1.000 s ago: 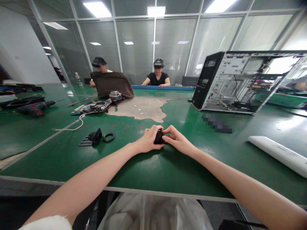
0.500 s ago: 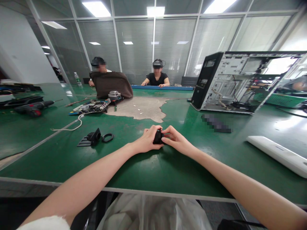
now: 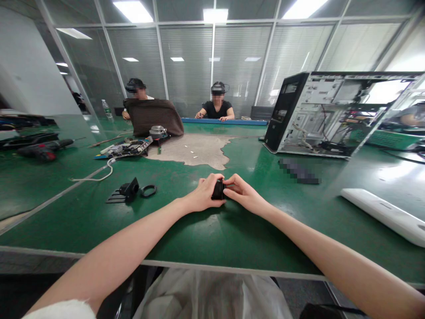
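Note:
Between my two hands is a small black part (image 3: 218, 190), blocky in shape; its exact kind is hard to make out. My left hand (image 3: 205, 193) is closed round its left side, thumb below and fingers above. From the right, the fingertips of my right hand (image 3: 239, 191) pinch its right edge. Fingers cover some of it. On the green table to the left lie a black bracket with slots and a round collar (image 3: 128, 191) and a black ring (image 3: 148, 191).
An opened computer case (image 3: 318, 115) stands at right, with a white elongated device (image 3: 381, 215) before it. At left are a cordless drill (image 3: 44, 149), a circuit board (image 3: 128, 148) and a white cable (image 3: 108, 175). Two people sit across the table (image 3: 186, 235).
My hands and the black part stay almost in place. Across the table, the middle person's hand has shifted slightly.

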### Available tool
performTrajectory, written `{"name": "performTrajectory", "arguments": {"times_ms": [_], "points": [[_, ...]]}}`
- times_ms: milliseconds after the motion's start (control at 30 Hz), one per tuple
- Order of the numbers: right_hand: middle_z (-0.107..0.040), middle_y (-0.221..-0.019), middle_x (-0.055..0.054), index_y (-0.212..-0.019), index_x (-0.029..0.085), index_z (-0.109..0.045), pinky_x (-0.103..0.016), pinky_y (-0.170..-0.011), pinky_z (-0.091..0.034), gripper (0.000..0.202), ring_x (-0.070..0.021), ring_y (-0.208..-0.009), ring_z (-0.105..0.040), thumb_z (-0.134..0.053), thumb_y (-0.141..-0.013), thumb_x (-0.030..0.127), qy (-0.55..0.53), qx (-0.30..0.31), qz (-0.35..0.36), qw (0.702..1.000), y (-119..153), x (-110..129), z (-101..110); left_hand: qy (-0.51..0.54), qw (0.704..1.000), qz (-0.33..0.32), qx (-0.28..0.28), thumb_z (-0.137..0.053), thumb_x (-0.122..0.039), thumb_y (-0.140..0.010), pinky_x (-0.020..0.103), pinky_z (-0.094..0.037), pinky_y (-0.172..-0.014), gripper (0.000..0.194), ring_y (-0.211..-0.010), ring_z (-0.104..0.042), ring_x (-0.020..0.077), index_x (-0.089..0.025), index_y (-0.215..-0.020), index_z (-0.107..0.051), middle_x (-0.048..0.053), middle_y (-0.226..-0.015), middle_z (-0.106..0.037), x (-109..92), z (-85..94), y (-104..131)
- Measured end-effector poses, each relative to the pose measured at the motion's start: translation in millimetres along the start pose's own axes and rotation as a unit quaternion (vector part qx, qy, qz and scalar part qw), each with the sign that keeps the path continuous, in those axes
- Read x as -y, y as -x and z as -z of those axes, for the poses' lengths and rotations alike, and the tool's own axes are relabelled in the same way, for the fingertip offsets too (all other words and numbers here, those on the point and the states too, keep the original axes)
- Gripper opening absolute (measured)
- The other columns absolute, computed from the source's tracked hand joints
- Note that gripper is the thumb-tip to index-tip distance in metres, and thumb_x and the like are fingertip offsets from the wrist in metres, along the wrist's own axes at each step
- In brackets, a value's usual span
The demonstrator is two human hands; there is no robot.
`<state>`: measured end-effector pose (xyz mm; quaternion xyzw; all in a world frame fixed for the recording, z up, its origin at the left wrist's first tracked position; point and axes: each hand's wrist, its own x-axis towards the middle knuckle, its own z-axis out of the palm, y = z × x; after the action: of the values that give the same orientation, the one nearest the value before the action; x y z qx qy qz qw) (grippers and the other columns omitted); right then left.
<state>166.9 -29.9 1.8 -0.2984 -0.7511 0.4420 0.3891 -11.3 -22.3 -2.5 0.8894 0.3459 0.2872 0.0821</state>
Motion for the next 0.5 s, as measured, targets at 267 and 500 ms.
{"name": "performTrajectory", "arguments": {"times_ms": [267,500], "points": [[-0.051,-0.096,-0.003,-0.096,0.021,-0.043,-0.034,-0.075,-0.046,0.023,-0.0149,-0.083,-0.056,-0.052,-0.076,0.028,0.019,-0.023,-0.029,0.999,-2.6,-1.6,-1.9,-0.010,1.000,0.002,0.001,-0.060,-0.035,-0.067,0.038,-0.032,-0.086,0.063,-0.102,-0.043,0.0238,-0.020,-0.117,-0.024,0.009,-0.113,-0.040,1.6,-1.5,-0.7],[-0.050,-0.094,-0.001,-0.091,0.021,-0.044,-0.032,-0.080,-0.045,0.019,-0.0151,-0.091,-0.054,-0.054,-0.076,0.025,-0.019,0.009,0.002,1.000,1.0,2.3,1.3,-0.006,1.000,0.000,-0.001,-0.059,-0.035,-0.068,0.038,-0.032,-0.085,0.060,-0.103,-0.043,0.0235,-0.021,-0.115,-0.024,0.008,-0.111,-0.041,0.3,-0.6,-0.2]]}}
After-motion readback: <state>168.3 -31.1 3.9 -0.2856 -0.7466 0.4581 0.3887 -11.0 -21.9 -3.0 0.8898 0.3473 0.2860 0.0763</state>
